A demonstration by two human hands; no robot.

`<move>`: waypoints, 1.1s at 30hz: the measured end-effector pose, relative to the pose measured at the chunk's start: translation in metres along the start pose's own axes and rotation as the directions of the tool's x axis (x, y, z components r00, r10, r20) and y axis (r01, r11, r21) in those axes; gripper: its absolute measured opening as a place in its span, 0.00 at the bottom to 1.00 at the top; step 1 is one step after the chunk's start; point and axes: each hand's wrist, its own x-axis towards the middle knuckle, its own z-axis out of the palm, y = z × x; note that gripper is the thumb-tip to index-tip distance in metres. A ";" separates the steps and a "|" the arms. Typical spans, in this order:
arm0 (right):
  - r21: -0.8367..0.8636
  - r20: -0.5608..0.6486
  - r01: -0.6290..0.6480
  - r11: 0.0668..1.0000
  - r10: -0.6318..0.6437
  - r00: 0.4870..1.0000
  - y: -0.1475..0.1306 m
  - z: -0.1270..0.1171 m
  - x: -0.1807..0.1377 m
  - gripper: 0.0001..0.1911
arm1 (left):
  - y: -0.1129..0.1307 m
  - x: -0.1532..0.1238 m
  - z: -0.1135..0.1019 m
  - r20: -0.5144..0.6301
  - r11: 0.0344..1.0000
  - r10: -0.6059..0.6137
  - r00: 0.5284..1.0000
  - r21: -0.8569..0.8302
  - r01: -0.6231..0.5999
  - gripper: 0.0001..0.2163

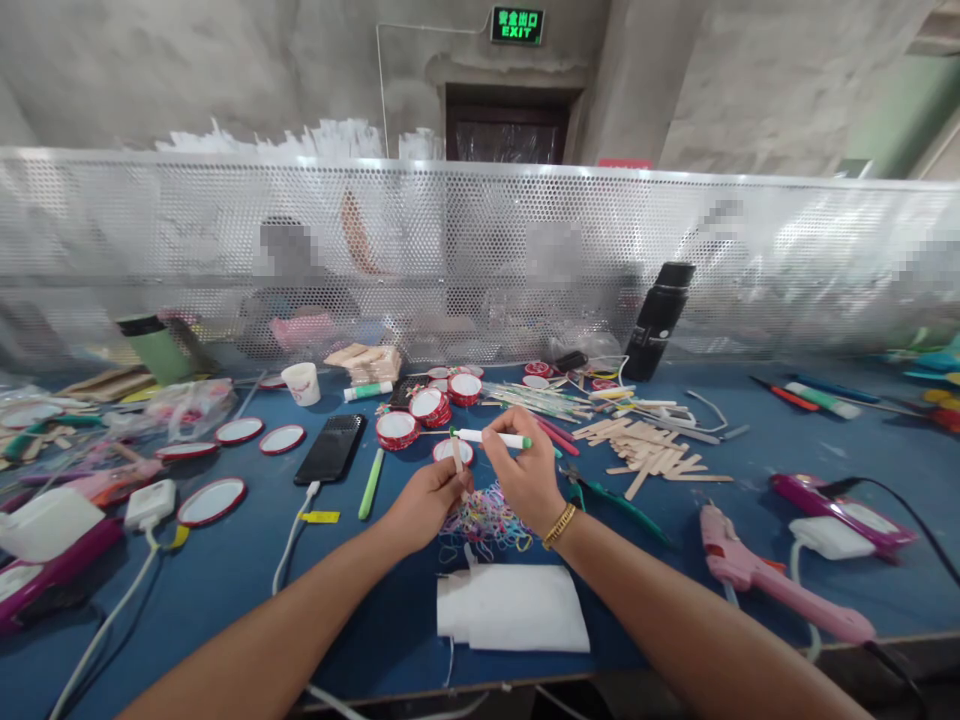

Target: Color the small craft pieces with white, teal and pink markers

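My left hand (429, 505) pinches a wooden craft stick (457, 454), which stands up from the fingers. A white marker with a green end (495, 438) is held in my right hand (523, 470), its green tip at the top of the stick. I cannot tell whether the tip touches the wood. Below both hands lies a heap of colourful rubber bands (491, 522). The green marker cap (370, 484) rests on the table left of my left hand. Nearer to me is a white cloth pouch (517, 608).
Loose craft sticks (649, 450) and green-handled pliers (619, 505) lie to the right. Further right is a pink glue gun (780, 580). A black phone (330, 449) with a cable lies left. Red-rimmed lids (212, 501) are scattered about. A black bottle (660, 322) stands by the perforated screen (480, 260).
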 end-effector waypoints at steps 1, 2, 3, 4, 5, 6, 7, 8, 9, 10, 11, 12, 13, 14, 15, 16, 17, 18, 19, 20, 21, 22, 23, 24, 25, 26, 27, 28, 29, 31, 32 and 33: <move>-0.003 -0.005 -0.004 1.000 0.004 1.000 0.000 0.000 0.000 0.08 | -0.001 0.000 0.000 -0.002 1.000 0.002 1.000 0.000 -0.002 0.21; -0.002 -0.014 -0.008 1.000 0.008 1.000 -0.001 0.000 0.001 0.08 | -0.001 0.001 0.000 -0.005 1.000 0.007 1.000 -0.005 -0.007 0.21; 0.005 -0.026 -0.010 1.000 0.010 1.000 -0.001 0.000 0.001 0.08 | -0.002 0.001 0.000 -0.008 1.000 0.014 1.000 -0.012 -0.014 0.21; 0.018 -0.034 -0.010 1.000 0.011 0.999 -0.001 0.000 0.002 0.08 | -0.002 0.001 0.000 -0.010 1.000 0.021 1.000 -0.022 -0.021 0.21; 0.038 -0.040 -0.011 0.999 0.013 0.999 -0.001 0.000 0.002 0.08 | -0.002 0.001 0.000 -0.014 0.999 0.025 1.000 -0.032 -0.025 0.21; 0.060 -0.038 -0.016 0.998 0.018 0.999 -0.001 0.000 0.002 0.07 | -0.002 0.001 0.000 -0.016 0.999 0.023 1.000 -0.039 -0.023 0.20; 0.076 -0.024 -0.026 0.997 0.028 0.999 -0.001 0.000 0.002 0.06 | -0.001 0.001 0.000 -0.015 0.999 0.015 1.000 -0.042 -0.016 0.20; 0.081 0.003 -0.041 0.996 0.041 0.999 -0.001 0.001 0.002 0.07 | 0.000 0.000 0.000 -0.012 0.999 0.006 1.000 -0.042 -0.007 0.20; 0.078 0.038 -0.059 0.995 0.056 0.998 0.000 0.002 0.001 0.09 | 0.001 0.000 0.000 -0.008 0.999 -0.002 1.000 -0.040 0.002 0.20; 0.068 0.074 -0.083 0.994 0.078 0.994 0.002 0.003 0.000 0.10 | 0.003 -0.001 0.000 -0.003 0.999 -0.010 1.000 -0.038 0.009 0.20; 0.053 0.108 -0.106 0.993 0.100 0.989 0.003 0.005 -0.001 0.10 | 0.005 -0.001 0.000 0.001 0.999 -0.012 1.000 -0.036 0.012 0.21; 0.052 0.127 -0.133 0.990 0.126 0.984 0.005 0.007 -0.001 0.09 | 0.008 -0.002 0.000 0.007 0.999 -0.017 1.000 -0.032 0.017 0.21; 0.064 0.125 -0.173 0.983 0.164 0.978 0.007 0.009 -0.002 0.09 | 0.010 -0.003 -0.001 0.013 0.999 -0.022 1.000 -0.025 0.022 0.21; 0.076 0.112 -0.204 0.976 0.195 0.974 0.008 0.011 -0.003 0.11 | 0.013 -0.004 -0.001 0.020 0.999 -0.027 0.999 -0.019 0.027 0.22; 0.108 0.114 -0.234 0.966 0.222 0.968 0.009 0.014 -0.004 0.12 | 0.015 -0.005 -0.002 0.026 0.999 -0.032 0.999 -0.017 0.033 0.22; 0.160 0.125 -0.279 0.947 0.261 0.957 0.010 0.016 -0.004 0.14 | 0.018 -0.006 -0.002 0.029 0.999 -0.037 0.999 -0.018 0.037 0.22; 0.220 0.153 -0.338 0.915 0.310 0.938 0.010 0.018 -0.005 0.15 | 0.020 -0.008 -0.002 0.030 0.999 -0.044 0.999 -0.027 0.045 0.21; 0.280 0.189 -0.393 0.876 0.351 0.917 0.009 0.019 -0.006 0.15 | 0.022 -0.009 -0.002 0.027 0.998 -0.052 0.998 -0.033 0.053 0.21; 0.329 0.223 -0.438 0.837 0.382 0.897 0.008 0.020 -0.006 0.15 | 0.023 -0.010 -0.002 0.025 0.998 -0.060 0.998 -0.036 0.061 0.21; 0.369 0.254 -0.472 0.801 0.401 0.880 0.007 0.021 -0.007 0.16 | 0.023 -0.011 -0.002 0.023 0.997 -0.066 0.998 -0.031 0.067 0.21; 0.402 0.278 -0.492 0.772 0.409 0.869 0.005 0.022 -0.007 0.16 | 0.023 -0.011 -0.002 0.021 0.997 -0.070 0.997 -0.018 0.070 0.21; 0.431 0.297 -0.505 0.748 0.410 0.862 0.003 0.022 -0.008 0.17 | 0.023 -0.011 -0.002 0.019 0.997 -0.072 0.997 0.003 0.072 0.21; 0.457 0.315 -0.516 0.725 0.410 0.856 0.001 0.022 -0.008 0.18 | 0.024 -0.010 -0.003 0.014 0.997 -0.076 0.997 0.031 0.075 0.21; 0.482 0.329 -0.527 0.700 0.413 0.849 0.000 0.021 -0.008 0.19 | 0.025 -0.010 -0.004 0.007 0.994 -0.083 0.997 0.070 0.083 0.20; 0.506 0.335 -0.535 0.676 0.418 0.845 -0.002 0.021 -0.007 0.20 | 0.028 -0.010 -0.005 0.002 0.987 -0.094 0.996 0.127 0.093 0.19; 0.531 0.328 -0.537 0.656 0.425 0.844 -0.003 0.020 -0.007 0.21 | 0.033 -0.011 -0.006 -0.018 0.976 -0.096 0.995 0.195 0.097 0.19; 0.555 0.309 -0.531 0.641 0.434 0.847 -0.004 0.019 -0.005 0.22 | 0.040 -0.014 -0.006 -0.019 0.952 -0.106 0.994 0.286 0.107 0.19; 0.575 0.281 -0.517 0.634 0.440 0.853 -0.005 0.018 -0.004 0.22 | 0.049 -0.019 -0.005 -0.026 0.915 -0.087 0.996 0.394 0.090 0.19; 0.592 0.251 -0.498 0.634 0.442 0.861 -0.006 0.017 -0.003 0.22 | 0.057 -0.028 -0.003 -0.077 0.873 -0.021 0.997 0.485 0.056 0.19; 0.604 0.215 -0.466 0.647 0.431 0.876 -0.006 0.015 0.000 0.22 | 0.070 -0.056 0.005 -0.162 0.843 0.144 0.976 0.537 -0.035 0.15; 0.598 0.208 -0.456 0.659 0.422 0.883 -0.006 0.014 0.000 0.21 | 0.070 -0.075 0.011 -0.143 0.866 0.170 0.975 0.494 -0.079 0.12; 0.584 0.203 -0.448 0.677 0.412 0.888 -0.005 0.014 0.001 0.21 | 0.066 -0.097 0.017 -0.102 0.907 0.158 0.982 0.409 -0.104 0.11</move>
